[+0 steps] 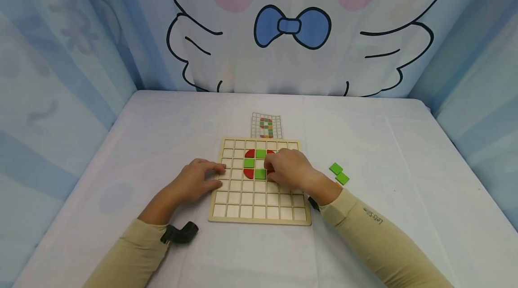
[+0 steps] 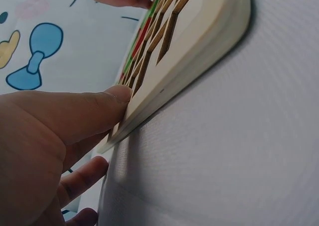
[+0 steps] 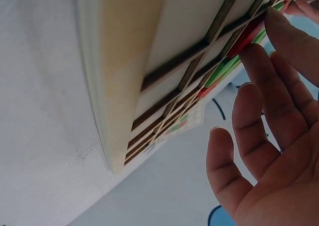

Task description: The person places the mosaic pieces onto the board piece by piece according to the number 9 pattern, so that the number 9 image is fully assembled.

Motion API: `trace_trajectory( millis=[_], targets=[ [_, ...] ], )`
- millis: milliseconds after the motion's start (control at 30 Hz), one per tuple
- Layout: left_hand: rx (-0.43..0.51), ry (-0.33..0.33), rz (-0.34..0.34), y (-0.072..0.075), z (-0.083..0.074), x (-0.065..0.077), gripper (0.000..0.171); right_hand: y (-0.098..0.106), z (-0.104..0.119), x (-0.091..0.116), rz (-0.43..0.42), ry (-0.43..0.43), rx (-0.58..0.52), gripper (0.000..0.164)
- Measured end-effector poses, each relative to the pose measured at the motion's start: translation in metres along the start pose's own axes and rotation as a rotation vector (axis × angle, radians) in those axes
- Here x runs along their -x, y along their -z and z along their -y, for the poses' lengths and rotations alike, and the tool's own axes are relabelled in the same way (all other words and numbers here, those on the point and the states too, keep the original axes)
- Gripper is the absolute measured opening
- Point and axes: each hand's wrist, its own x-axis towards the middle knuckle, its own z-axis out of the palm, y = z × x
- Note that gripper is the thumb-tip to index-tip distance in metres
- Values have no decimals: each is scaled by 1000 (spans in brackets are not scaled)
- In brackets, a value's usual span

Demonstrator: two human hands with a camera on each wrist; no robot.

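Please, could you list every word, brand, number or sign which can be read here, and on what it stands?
"Lets…": on the right sleeve; its end is too blurred to read, so the reading is uncertain.
"9": seemingly the shape drawn in coloured blocks on the card, not printed as text.
I can make out no writing on the board.

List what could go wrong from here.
The right hand, fingertips at a red piece, might nudge the green tile beside it.
The right sleeve may brush the loose tiles lying near that wrist.
If the left hand pushes the edge it touches, the board could shift.
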Motion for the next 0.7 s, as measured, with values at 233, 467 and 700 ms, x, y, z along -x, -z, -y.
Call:
trace_trajectory(
  millis=[233,467,700],
  targets=[
    [0,9,1,0,-1,0,26,-1,0,0,-3,4,-2,15],
    [1,14,2,0,-2,0,25,0,0,2,2,10,-6,13],
    [2,37,3,0,-3,0,25,0,1,2,-7,11,-5,11]
  ],
)
